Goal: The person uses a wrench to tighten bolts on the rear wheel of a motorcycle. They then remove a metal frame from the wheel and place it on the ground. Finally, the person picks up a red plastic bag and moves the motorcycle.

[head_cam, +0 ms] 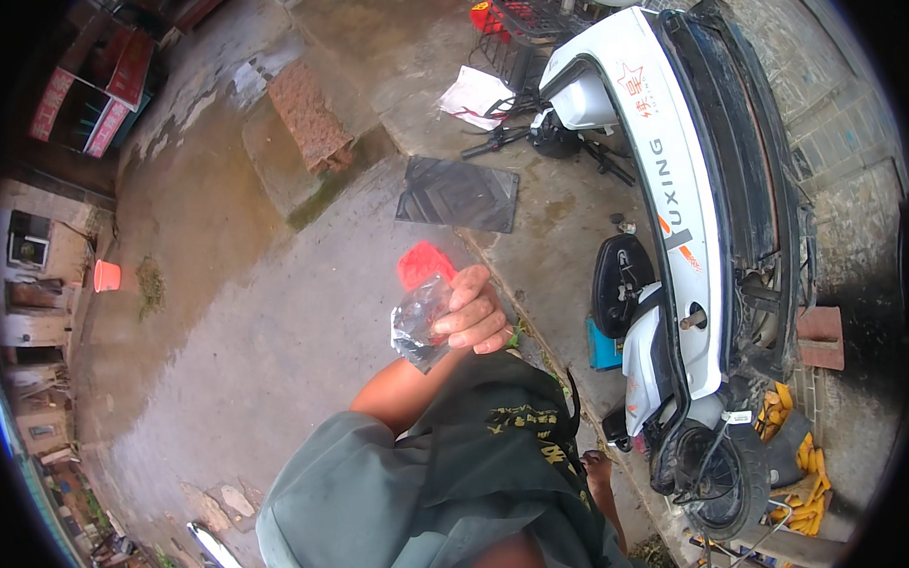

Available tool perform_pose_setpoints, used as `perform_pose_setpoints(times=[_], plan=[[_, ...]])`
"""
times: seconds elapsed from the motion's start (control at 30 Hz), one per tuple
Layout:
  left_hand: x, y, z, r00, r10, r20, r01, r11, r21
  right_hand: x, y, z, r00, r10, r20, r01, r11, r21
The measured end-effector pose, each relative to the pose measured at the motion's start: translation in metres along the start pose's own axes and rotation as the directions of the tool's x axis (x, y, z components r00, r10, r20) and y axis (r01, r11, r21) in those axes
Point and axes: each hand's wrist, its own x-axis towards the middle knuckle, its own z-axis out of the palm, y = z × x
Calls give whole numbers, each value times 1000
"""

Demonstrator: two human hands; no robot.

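Note:
My left hand (474, 313) is raised in front of my dark green shirt (468, 449), its fingers curled around a crumpled piece of clear plastic film or bag (422, 323). The plastic sticks out to the left of the fingers. Just beyond it is a bright red piece of thin plastic or cloth (422, 264); I cannot tell whether it touches the hand or lies on the ground. My right hand (597, 465) hangs low at my right side, small and partly hidden by the shirt, so its fingers are unclear.
On the right stands a white vehicle (684, 201) with handlebars (498, 140), a black seat (621, 286) and a wheel (720, 481). A black mat (459, 192) and a rough reddish slab (309, 112) lie ahead on wet concrete. A pink bucket (107, 275) stands far left.

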Motion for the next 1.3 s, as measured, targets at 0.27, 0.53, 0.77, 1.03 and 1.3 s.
perform_pose_setpoints(times=[0.27, 0.53, 0.77, 1.03, 1.3], plan=[[29, 1, -31, 996, -93, 6, 93, 996, -1, -14, -5, 0, 999, -8, -41, 9, 1000, 18], [-181, 30, -155, 32, 73, -997, 412, 908, 80, -44, -15, 36, 968, -133, -212, 59, 945, -323], [-317, 186, -211, -418, 444, -792, 449, 859, 245, -19, 30, 88, 951, 225, -210, -257, 956, -143], [-201, 352, -277, -420, 665, -618, 608, 712, 352, -50, -10, 138, 927, 223, -303, -240, 971, -21], [-263, 219, -298, -212, 410, -887, 977, 110, -183, -72, -42, 176, 907, 182, -379, -201, 980, -10]])
